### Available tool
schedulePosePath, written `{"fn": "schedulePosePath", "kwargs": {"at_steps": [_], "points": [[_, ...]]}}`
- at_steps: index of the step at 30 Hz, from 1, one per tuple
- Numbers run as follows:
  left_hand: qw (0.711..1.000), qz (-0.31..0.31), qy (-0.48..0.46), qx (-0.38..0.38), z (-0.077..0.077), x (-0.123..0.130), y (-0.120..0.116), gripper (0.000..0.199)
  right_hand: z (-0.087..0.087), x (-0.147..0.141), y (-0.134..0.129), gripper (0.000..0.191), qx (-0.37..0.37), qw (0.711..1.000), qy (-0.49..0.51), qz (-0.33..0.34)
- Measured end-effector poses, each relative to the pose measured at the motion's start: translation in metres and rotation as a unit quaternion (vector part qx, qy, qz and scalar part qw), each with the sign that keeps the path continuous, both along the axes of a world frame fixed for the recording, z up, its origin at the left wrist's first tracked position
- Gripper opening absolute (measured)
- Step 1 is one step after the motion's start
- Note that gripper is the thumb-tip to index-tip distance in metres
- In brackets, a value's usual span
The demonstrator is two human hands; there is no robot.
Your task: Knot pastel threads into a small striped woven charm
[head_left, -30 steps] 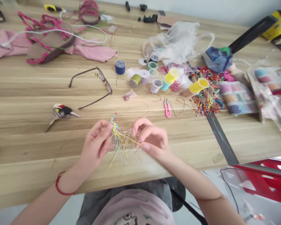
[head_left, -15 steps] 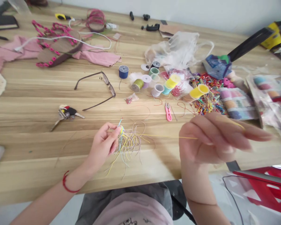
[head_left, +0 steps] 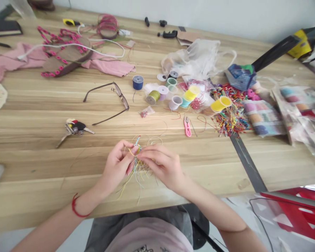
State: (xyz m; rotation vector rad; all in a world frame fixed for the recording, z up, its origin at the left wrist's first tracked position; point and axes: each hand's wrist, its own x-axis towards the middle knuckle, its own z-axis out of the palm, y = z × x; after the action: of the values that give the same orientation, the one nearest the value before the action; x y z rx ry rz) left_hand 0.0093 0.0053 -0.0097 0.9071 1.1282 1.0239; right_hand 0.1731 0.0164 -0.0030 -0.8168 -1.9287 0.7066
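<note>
My left hand pinches a small knotted band of blue, yellow and pastel threads between thumb and fingers. A loose bunch of thin yellow, pale blue and pink strands hangs from it toward the table's front edge. My right hand is close against the left, its fingertips closed on some of these strands. Part of the band is hidden behind my fingers. A red cord circles my left wrist.
A wooden table carries thread spools, scissors, glasses, keys, a heap of coloured thread ends, a plastic bag, pink beaded work and pink cloth. A dark metal ruler overhangs the front edge.
My right hand, pulled out to the right with a yellow strand half a second ago, has returned to the knotted band. The left hand has stayed nearly still, and the view has shifted slightly.
</note>
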Motion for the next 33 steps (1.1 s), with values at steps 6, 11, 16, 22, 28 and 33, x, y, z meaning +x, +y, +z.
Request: {"fn": "schedulePosePath", "kwargs": {"at_steps": [6, 11, 16, 22, 28, 33], "points": [[1.0, 0.011, 0.004, 0.004, 0.001, -0.001, 0.001, 0.031, -0.004, -0.002, -0.002, 0.013, 0.064, 0.994, -0.086, 0.007], [1.0, 0.018, 0.012, -0.005, 0.001, -0.002, 0.002, 0.032, -0.006, -0.002, 0.002, 0.016, 0.101, 0.978, -0.177, 0.033], [1.0, 0.011, 0.013, -0.012, 0.0, 0.001, 0.0, 0.033, -0.006, -0.004, 0.005, 0.018, 0.124, 0.954, -0.268, 0.047], [1.0, 0.003, 0.017, -0.013, 0.0, 0.001, 0.0, 0.033, -0.01, 0.0, 0.004, 0.021, 0.171, 0.951, -0.256, 0.03], [1.0, 0.006, 0.021, -0.013, 0.004, -0.001, 0.001, 0.033, -0.005, 0.005, 0.006, 0.03, 0.203, 0.946, -0.244, 0.056], [0.999, 0.005, 0.012, -0.043, 0.005, -0.005, 0.004, 0.03, -0.003, 0.004, 0.006, 0.025, 0.186, 0.963, -0.189, 0.054]]}}
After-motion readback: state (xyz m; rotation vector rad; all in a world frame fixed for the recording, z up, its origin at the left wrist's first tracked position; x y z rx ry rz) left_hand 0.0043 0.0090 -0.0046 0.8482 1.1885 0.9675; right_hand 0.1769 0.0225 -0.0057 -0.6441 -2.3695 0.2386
